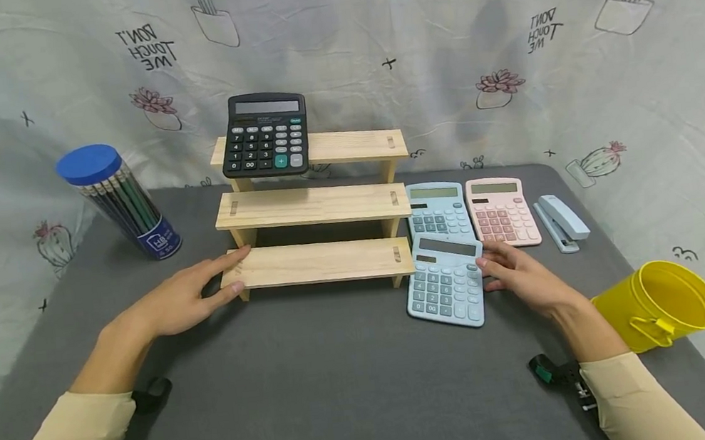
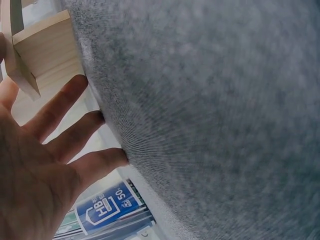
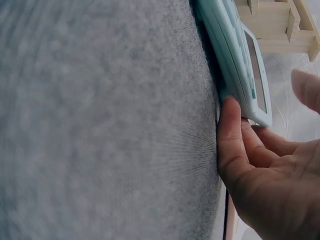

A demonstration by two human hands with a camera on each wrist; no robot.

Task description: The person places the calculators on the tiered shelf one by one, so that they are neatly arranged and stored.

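Note:
A three-tier wooden shelf (image 1: pixel 325 261) stands mid-table. My left hand (image 1: pixel 186 295) touches the left end of its lowest tier with thumb and index finger; the other fingers stretch out just above the table in the left wrist view. A light blue calculator (image 1: pixel 444 282) lies tilted, its upper part over another light blue calculator (image 1: pixel 433 193) behind it. The fingers of my right hand (image 1: pixel 522 275) touch its right edge, close to the tabletop, and the thumb shows apart from it in the right wrist view. A black calculator (image 1: pixel 266 136) leans on the top tier.
Right of the blue calculators lie a pink calculator (image 1: pixel 503 213) and a light blue stapler (image 1: pixel 562 221). A yellow bucket (image 1: pixel 658 306) stands near the right edge. At the left is a blue-lidded tub of pencils (image 1: pixel 125 201). A printed curtain (image 1: pixel 335 50) hangs behind the table.

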